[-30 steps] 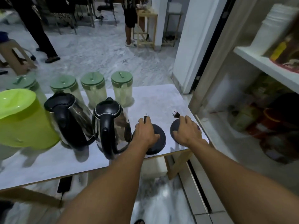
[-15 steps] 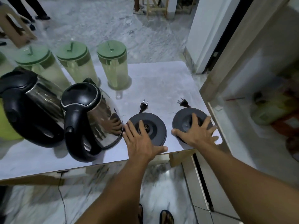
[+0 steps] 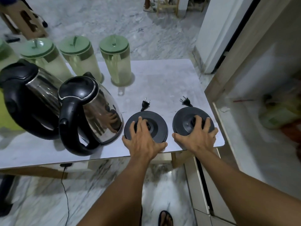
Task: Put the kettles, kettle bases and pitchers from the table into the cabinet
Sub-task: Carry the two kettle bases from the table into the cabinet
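Two black round kettle bases are lying flat near the front right corner of the white table (image 3: 162,79), side by side and slightly apart; we are clasping the left kettle base (image 3: 160,126) with our left hand (image 3: 143,141), fingers spreading over its top while the thumb is pressing against its near rim; our right hand (image 3: 197,137) is grasping the right kettle base (image 3: 182,121) the same way, fingers reaching past its centre and the thumb hooking its near left edge; a short cord with a plug (image 3: 145,103) is sticking out behind the left one, and a second plug (image 3: 186,101) is lying behind the right one; just left of our left hand a steel kettle (image 3: 97,111) with a black lid and handle is standing upright, its shiny side mirroring our fingers, and another kettle (image 3: 37,88) is standing beside it further left; behind them, clear pitchers with green lids are lining the far side, the nearest pitcher (image 3: 116,61) standing right of a middle pitcher (image 3: 81,59) and a left pitcher (image 3: 47,61); the open cabinet (image 3: 244,111) is showing on our right, its contents blurring too much to name.
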